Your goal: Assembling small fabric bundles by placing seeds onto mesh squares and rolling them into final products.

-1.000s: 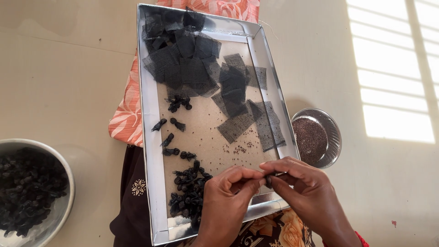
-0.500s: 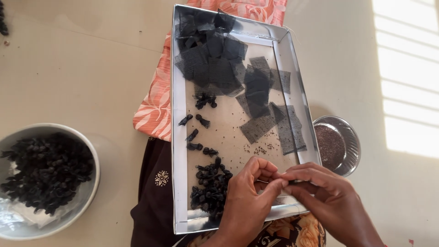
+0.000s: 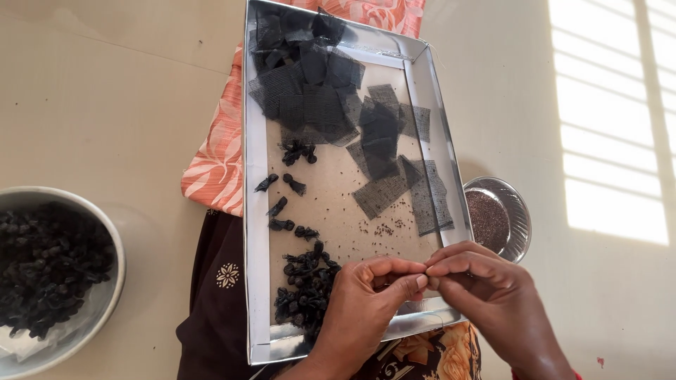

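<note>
1. My left hand [image 3: 366, 302] and right hand [image 3: 486, 295] meet over the near end of the tray [image 3: 255, 211], fingertips pinched together on something too small to make out; both are closed narrow around it.
2. Compared with a second ago, the pinch has barely changed: the fingers are pressed just as close, only my view has drifted so the tray sits more to the middle. I judge I am in the same fine twisting or tying step, not past it.
3. Beside my left hand, on the tray's near left part, lies the heap of small black tied bundles [image 3: 303, 288], with a few strays [image 3: 282, 204] further up.
4. At the tray's far end lies a pile of black mesh squares [image 3: 310, 77], and a few flat ones [image 3: 401, 183] sit near its right wall.
5. Just right of the tray stands a small steel bowl of dark seeds [image 3: 493, 218].
6. Well left of the tray, a large steel bowl [image 3: 42, 274] holds many finished black bundles.
7. The tray rests across my lap on orange patterned cloth [image 3: 218, 155], above the floor.
</note>
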